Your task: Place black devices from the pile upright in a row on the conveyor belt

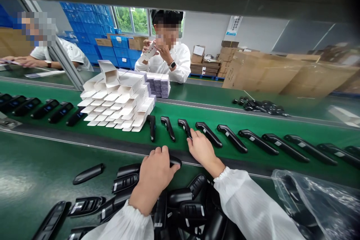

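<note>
The left hand (154,175) is clasping a smooth black cover (176,161); the right hand (204,150) is touching a black device (183,124) lying on the green belt (202,116), though whether it's pinching I can't tell; both pieces are looking light, stiff, slightly slick, the device's slim handle offering the surest hold

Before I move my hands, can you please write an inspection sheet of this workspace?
Surface: green belt, with a glossy green table in front.
Job's things: black handheld units spaced along the belt; loose black parts on the table, many heaped.
Clutter: stacked white cartons, flaps open; clear plastic bag at right.
Left hand: holding a black part.
Right hand: fingers on one unit.
Cables: nothing seen.
Surroundings: person opposite holding a small box; another person at left; blue crates and cardboard boxes behind.
</note>
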